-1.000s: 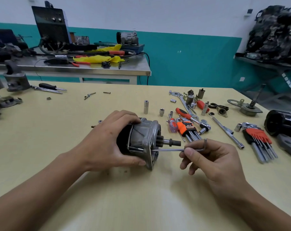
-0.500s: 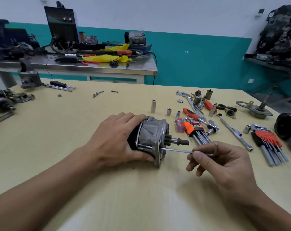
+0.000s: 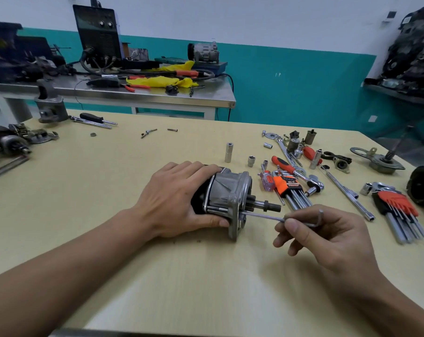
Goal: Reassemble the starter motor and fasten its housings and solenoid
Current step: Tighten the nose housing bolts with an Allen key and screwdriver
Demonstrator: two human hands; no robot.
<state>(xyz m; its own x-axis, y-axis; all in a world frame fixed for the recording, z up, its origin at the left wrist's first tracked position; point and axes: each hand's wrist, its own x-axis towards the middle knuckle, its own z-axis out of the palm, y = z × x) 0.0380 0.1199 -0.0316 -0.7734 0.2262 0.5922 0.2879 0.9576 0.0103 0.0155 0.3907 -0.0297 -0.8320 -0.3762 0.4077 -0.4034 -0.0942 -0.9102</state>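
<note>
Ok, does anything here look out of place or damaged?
Nothing looks damaged. The starter motor lies on its side, gripped by the left hand, the right hand pinching a hex key at its flange. Only oddity: a small bolt and a pin lie stray far across the table.

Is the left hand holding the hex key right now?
No, the left hand grips the starter motor, while the right hand pinches the hex key.

Grey-housed starter motor (image 3: 226,192) on its side on the table (image 3: 108,190), shaft rightward, hex key (image 3: 266,216) at its flange.
</note>
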